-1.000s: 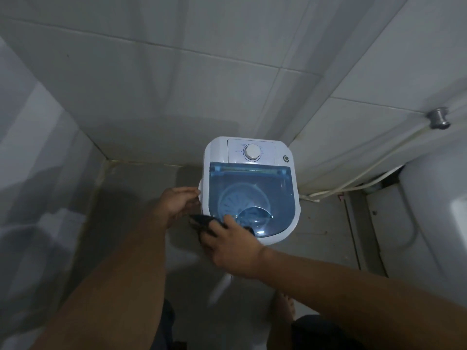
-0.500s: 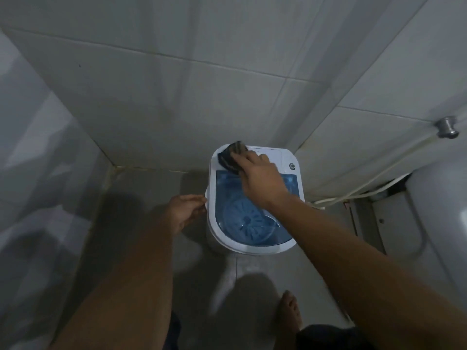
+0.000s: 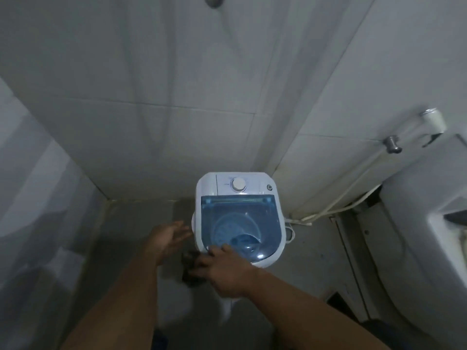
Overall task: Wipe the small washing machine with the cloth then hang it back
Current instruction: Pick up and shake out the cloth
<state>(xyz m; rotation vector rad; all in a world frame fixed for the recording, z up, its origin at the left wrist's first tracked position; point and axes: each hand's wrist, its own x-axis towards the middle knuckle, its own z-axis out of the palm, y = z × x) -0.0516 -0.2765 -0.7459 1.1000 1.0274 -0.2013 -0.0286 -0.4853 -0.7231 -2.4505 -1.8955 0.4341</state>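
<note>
A small white washing machine with a clear blue lid and a round white dial stands on the floor in the tiled corner. My right hand is at its near left corner, fingers closed on a dark cloth that bulges out to the left, off the machine's front edge. My left hand hovers beside the machine's left wall, fingers spread, holding nothing and blurred by motion.
Grey tiled walls close in behind and on the left. A white toilet fills the right side, with a hose and a metal wall valve behind it. A metal fitting sits at the top.
My right hand has dragged the cloth from the control panel at the back down to the near left corner. My left hand has come off the machine's side and opened.
</note>
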